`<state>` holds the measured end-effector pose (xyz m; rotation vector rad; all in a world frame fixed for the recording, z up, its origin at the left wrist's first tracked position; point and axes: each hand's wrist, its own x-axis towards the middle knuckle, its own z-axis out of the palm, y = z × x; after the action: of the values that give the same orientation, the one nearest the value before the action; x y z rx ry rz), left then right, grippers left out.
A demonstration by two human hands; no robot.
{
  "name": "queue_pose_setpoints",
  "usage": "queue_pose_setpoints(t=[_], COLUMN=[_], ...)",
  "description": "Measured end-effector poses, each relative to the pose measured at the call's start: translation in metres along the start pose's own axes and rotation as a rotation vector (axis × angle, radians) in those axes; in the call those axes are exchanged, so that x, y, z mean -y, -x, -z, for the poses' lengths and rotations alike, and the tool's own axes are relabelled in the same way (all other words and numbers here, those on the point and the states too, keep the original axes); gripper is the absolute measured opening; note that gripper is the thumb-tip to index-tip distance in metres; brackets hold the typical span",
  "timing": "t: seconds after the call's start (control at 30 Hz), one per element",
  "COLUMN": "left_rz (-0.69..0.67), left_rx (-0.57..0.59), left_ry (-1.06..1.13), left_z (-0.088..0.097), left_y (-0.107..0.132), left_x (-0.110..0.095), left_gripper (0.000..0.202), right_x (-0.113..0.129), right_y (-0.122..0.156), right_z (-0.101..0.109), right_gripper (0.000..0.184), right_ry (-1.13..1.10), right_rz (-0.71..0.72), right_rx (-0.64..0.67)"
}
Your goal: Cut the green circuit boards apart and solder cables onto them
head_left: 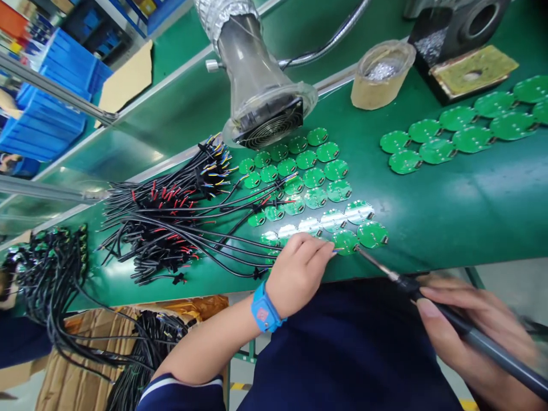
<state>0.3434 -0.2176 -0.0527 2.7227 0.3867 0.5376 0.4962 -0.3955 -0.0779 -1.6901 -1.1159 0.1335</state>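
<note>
My left hand (pixel 299 273), with a blue wrist strap (pixel 262 308), is closed in a pinch on the thin wire end of a black cable (pixel 240 249). That wire end points at a round green circuit board (pixel 345 242) near the bench's front edge. In my right hand (pixel 475 337) is a soldering iron (pixel 410 286), held like a pen. Its tip is at the right side of the same board, close to the wire; whether it touches cannot be made out. My left fingers hide part of the front row of boards.
A fume extractor (pixel 268 85) hangs over rows of round boards. Left lies a heap of black cables (pixel 158 228). A tape-roll cup (pixel 381 77), a yellow sponge (pixel 475 71) and more boards (pixel 473 138) are at right. Blue bins (pixel 47 114) stand beyond the partition.
</note>
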Motion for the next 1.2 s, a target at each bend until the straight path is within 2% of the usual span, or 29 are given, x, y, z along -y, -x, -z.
queue_pose_setpoints(t=[0.1,0.2,0.5,0.87,1.03,1.2], left_rz=[0.080,0.125,0.106,0.084,0.077,0.071], left_rx=[0.036,0.041,0.048,0.053,0.031,0.023], left_ry=[0.014,0.044,0.068,0.063,0.035,0.023], left_z=[-0.018,-0.024,-0.026,-0.028,-0.029,-0.031], left_y=[-0.002,-0.004,-0.006,-0.005,-0.005,-0.003], left_x=[-0.004,-0.005,-0.003,-0.003,-0.003,-0.003], left_gripper=[0.013,0.010,0.012,0.010,0.010,0.009], right_x=[-0.004,-0.004,0.001,-0.004,-0.003,0.003], right_y=[0.005,0.008,-0.001,0.007,0.003,-0.002], right_z=[-0.002,-0.004,-0.008,-0.008,-0.009,-0.012], right_gripper=[0.023,0.025,0.028,0.032,0.026,0.009], right_ry=[-0.024,-0.021,-0.071,-0.092,-0.033,0.084], right_rz=[0.045,0.043,0.094,0.058,0.084,0.124], right_rx=[0.031,0.050,0.094,0.117,0.157,0.215])
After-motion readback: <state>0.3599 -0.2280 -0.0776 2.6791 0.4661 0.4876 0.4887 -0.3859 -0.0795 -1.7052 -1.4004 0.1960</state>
